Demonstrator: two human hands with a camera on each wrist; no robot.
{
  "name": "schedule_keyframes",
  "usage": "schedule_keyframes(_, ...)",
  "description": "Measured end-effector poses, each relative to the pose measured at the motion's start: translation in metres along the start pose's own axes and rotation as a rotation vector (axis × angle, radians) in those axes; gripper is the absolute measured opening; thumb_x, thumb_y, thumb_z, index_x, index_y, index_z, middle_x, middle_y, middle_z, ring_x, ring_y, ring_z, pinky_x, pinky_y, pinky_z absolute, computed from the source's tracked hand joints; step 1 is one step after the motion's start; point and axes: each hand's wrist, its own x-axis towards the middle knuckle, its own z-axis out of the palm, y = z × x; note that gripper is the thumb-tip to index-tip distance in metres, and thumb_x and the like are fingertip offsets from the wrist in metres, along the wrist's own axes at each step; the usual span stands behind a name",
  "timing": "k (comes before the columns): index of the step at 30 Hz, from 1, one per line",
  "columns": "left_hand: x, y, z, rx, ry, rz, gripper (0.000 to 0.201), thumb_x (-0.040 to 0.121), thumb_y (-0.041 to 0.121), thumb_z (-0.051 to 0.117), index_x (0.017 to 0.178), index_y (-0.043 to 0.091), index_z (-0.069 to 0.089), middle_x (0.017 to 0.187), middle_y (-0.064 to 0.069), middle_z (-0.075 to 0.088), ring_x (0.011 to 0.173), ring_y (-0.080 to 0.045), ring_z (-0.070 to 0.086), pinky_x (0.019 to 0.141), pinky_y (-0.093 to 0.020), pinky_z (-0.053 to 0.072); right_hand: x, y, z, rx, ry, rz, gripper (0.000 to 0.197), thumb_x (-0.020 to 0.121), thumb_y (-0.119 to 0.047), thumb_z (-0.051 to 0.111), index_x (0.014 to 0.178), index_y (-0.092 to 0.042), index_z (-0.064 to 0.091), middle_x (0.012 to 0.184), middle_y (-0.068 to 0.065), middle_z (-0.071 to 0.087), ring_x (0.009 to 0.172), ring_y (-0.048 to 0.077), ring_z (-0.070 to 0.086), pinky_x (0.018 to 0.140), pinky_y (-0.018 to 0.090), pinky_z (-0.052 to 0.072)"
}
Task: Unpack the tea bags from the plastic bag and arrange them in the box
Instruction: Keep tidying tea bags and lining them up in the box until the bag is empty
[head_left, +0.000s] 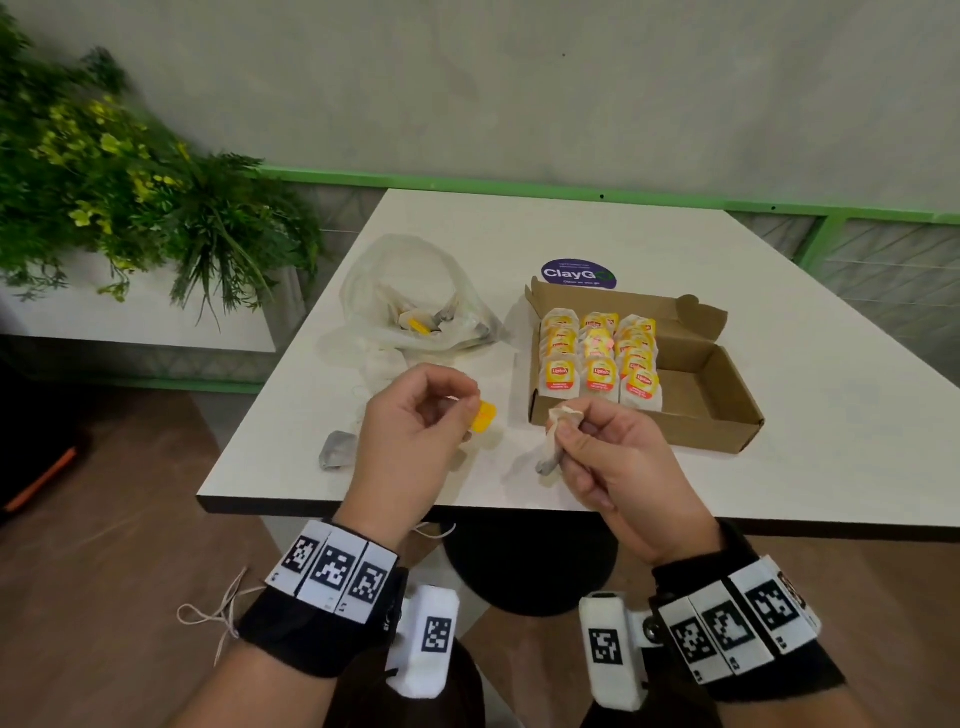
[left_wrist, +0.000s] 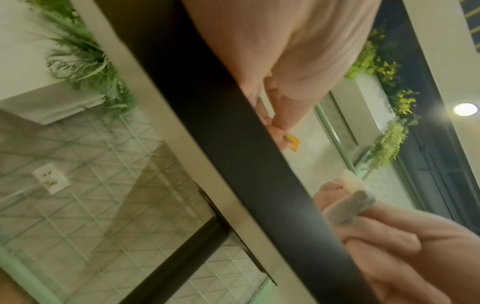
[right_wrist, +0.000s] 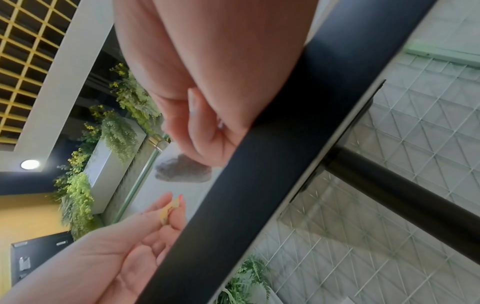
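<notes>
Tea bag (head_left: 557, 439), light, soft and tearable, pinched in right hand (head_left: 621, 467) near table (head_left: 311, 467) edge beside cardboard box (head_left: 727, 421), yellow tag (head_left: 483, 415) pinched by left hand (head_left: 410, 431); from left wrist, tag (left_wrist: 293, 142) between fingertips; from right wrist, pouch (right_wrist: 182, 170) dangling, best held by top fold.

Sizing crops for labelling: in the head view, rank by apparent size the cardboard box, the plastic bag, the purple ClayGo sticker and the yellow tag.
1. cardboard box
2. plastic bag, clearly smaller than the box
3. ClayGo sticker
4. yellow tag, pinched by the left hand
</notes>
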Motion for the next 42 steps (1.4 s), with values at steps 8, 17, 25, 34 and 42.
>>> schedule_keyframes(8,-0.014,-0.003,0.013,0.618,-0.135,0.404,0.021,0.088,0.0,0.068,0.099,0.018,0.071,0.093,0.01,0.064,0.083,-0.002,0.059,0.076,-0.012,0.044,0.0,-0.001,-0.005,0.089,-0.023,0.008,0.007,0.097,0.004,0.046,0.097,0.002,0.053,0.055,0.005,0.054,0.038,0.007,0.036,0.031,0.015,0.021)
schedule_keyframes(17,-0.011,-0.008,0.017,0.648,0.068,0.43,0.024,0.089,-0.007,0.065,0.103,0.012,0.071,0.099,0.004,0.065,0.089,-0.003,0.056,0.083,-0.007,0.04,-0.001,0.001,-0.008,0.092,-0.082,0.009,0.007,0.091,0.0,0.059,0.096,0.005,0.06,0.061,0.013,0.054,0.039,0.008,0.037,0.033,0.016,0.022)
schedule_keyframes(25,-0.017,0.0,0.011,0.577,-0.234,0.429,0.042,0.074,0.017,0.058,0.114,0.016,0.07,0.121,0.008,0.062,0.119,-0.012,0.056,0.101,-0.031,0.045,0.0,0.006,0.003,0.028,0.019,-0.085,0.026,0.09,-0.002,0.062,0.11,0.013,0.058,0.062,0.001,0.059,0.04,0.007,0.034,0.036,0.013,0.029)
schedule_keyframes(34,-0.019,0.001,0.011,0.552,-0.312,0.348,0.02,0.075,0.049,0.07,0.082,0.031,0.069,0.077,0.013,0.062,0.082,-0.007,0.059,0.076,-0.032,0.045,-0.003,0.001,0.002,0.08,0.057,-0.115,0.022,0.085,-0.009,0.064,0.101,0.006,0.059,0.053,-0.002,0.051,0.038,0.006,0.035,0.034,0.016,0.024)
schedule_keyframes(42,-0.016,0.005,0.01,0.315,-0.23,0.299,0.025,0.087,0.044,0.072,0.107,0.029,0.075,0.095,0.012,0.069,0.099,-0.02,0.063,0.084,-0.028,0.048,-0.005,0.006,0.004,-0.14,-0.005,-0.174,0.014,0.088,-0.007,0.068,0.097,0.003,0.069,0.055,-0.008,0.058,0.043,0.007,0.035,0.04,0.016,0.029)
